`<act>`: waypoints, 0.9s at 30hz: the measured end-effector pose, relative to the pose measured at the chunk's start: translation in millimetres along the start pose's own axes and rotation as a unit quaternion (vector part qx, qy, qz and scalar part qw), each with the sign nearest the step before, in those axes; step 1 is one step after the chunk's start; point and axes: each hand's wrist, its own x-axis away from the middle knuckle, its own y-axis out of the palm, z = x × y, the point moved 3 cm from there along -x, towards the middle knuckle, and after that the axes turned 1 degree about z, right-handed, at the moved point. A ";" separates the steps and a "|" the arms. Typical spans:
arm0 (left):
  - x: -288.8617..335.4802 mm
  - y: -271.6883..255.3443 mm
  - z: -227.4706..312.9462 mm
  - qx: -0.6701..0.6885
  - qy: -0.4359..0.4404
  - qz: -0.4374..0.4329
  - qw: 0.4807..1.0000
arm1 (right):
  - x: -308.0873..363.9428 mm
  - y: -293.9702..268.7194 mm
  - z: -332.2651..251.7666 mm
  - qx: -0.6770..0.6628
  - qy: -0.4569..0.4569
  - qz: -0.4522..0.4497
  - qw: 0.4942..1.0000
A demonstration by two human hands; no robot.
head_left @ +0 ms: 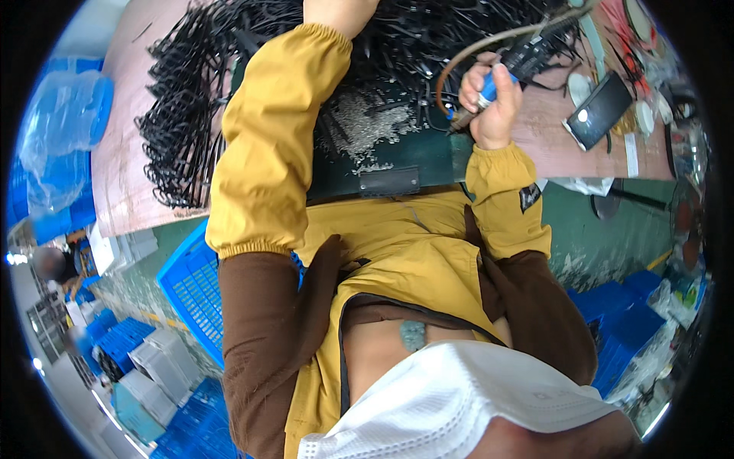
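Note:
My right hand (pixel 497 107) is wrapped around a hand tool with a blue band (pixel 488 89), whose dark tip points down and to the left. A brown hose (pixel 474 47) curves over beside the tool. My left hand (pixel 342 14) reaches to the far edge, over a heap of thin black straps or cables (pixel 405 42); its fingers are out of the picture. Small silvery pieces (pixel 378 122) lie scattered on the dark green work mat (pixel 336 180) between my arms.
More black strands in bundles (pixel 180 115) hang along the left of the pinkish table (pixel 118 168). At right lie a dark phone-like device (pixel 600 111) and several small items. A blue crate (pixel 195 287) stands below the table; blue bins (pixel 623 329) are at lower right.

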 end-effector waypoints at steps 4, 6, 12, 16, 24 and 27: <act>-14.5 43.2 -26.6 0.037 -0.097 -0.094 0.990 | 0.8 -5.1 1.1 0.003 -0.006 0.012 1.000; -11.8 17.8 -38.9 0.141 -0.079 0.034 0.986 | 1.6 -1.9 1.9 0.031 -0.018 0.021 0.999; 37.7 -89.2 -70.3 0.531 -0.336 0.158 0.762 | 1.3 -4.9 -29.8 0.281 -0.060 -0.035 0.957; 100.3 -154.3 -34.6 0.564 -0.380 0.105 0.726 | -5.2 -60.9 -98.7 0.738 -0.253 0.037 0.624; 253.6 -106.0 137.6 0.655 -0.538 -0.193 0.494 | -22.4 -97.0 -127.3 0.861 -0.266 -0.144 0.408; 280.2 -102.6 172.9 0.683 -0.564 -0.274 0.376 | -11.6 -93.7 -118.4 0.883 -0.155 -0.141 0.420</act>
